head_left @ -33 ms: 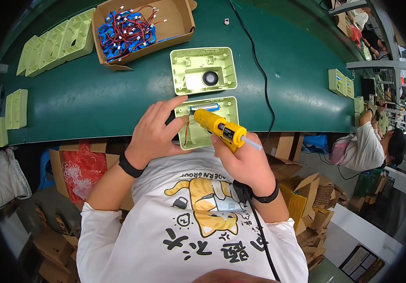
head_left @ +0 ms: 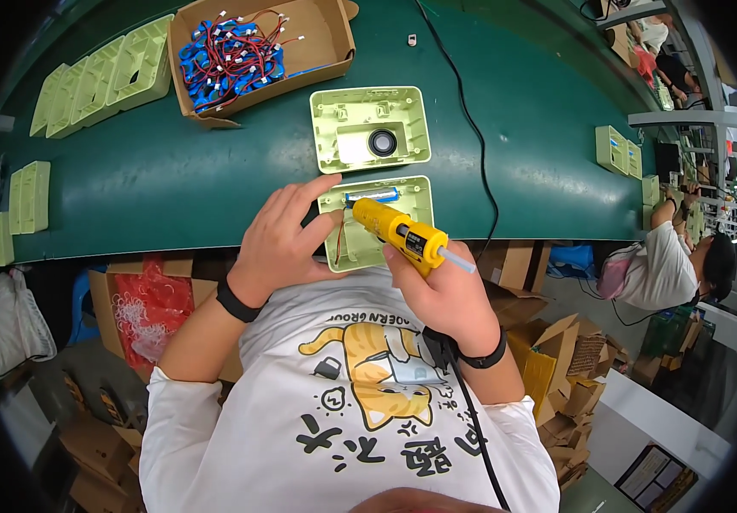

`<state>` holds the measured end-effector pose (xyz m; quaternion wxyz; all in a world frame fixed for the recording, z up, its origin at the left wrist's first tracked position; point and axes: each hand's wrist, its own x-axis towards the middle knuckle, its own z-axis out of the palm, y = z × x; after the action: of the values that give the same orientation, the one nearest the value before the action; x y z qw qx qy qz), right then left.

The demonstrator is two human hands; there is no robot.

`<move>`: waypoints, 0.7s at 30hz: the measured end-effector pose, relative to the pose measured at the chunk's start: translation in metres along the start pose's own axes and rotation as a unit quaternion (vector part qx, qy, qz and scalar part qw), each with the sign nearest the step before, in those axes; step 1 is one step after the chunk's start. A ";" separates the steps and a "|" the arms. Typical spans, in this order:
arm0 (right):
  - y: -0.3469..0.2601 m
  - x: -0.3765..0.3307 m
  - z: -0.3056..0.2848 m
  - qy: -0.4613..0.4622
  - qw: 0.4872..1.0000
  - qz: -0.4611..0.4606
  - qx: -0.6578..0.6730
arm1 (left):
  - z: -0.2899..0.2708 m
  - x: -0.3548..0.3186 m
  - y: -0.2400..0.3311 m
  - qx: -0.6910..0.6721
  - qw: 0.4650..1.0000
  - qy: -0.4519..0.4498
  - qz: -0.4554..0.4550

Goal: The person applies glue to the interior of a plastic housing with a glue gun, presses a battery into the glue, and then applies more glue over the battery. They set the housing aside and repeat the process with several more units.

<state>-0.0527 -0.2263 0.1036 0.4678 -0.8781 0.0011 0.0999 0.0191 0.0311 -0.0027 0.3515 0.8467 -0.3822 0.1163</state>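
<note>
My right hand [head_left: 445, 295] is wrapped round a yellow hot glue gun [head_left: 398, 232], a pale glue stick poking out of its back end. The gun's nozzle points down to the left into a light green plastic case half [head_left: 420, 201] at the table's near edge. Inside that case lies a blue cylindrical battery [head_left: 372, 196] along the far wall, with thin red and dark wires on the left. My left hand [head_left: 287, 231] grips the left side of this case, fingers at its far corner and rim, thumb by the near edge. The nozzle tip is close to the battery's left end.
Just beyond stands another green case half [head_left: 321, 128] with a round black speaker [head_left: 382, 142]. A cardboard box [head_left: 321, 43] of blue batteries is at the far left, beside a row of green cases [head_left: 94, 90]. A black cable [head_left: 471, 120] crosses the green table. Another person [head_left: 672, 265] sits at right.
</note>
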 end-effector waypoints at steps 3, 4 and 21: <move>-0.004 0.000 0.003 0.012 0.999 -0.009 -0.038 | -0.001 -0.001 0.000 0.001 1.000 -0.006 -0.008; -0.004 0.000 0.004 0.014 0.998 -0.007 -0.061 | -0.001 -0.001 0.000 0.001 1.000 -0.004 -0.006; -0.007 -0.005 0.002 0.004 0.993 0.104 0.048 | 0.001 -0.002 -0.002 -0.003 1.000 0.010 0.005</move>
<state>-0.0573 -0.2214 0.1091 0.4961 -0.8504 0.0995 0.1444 0.0187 0.0325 -0.0054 0.3576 0.8425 -0.3829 0.1254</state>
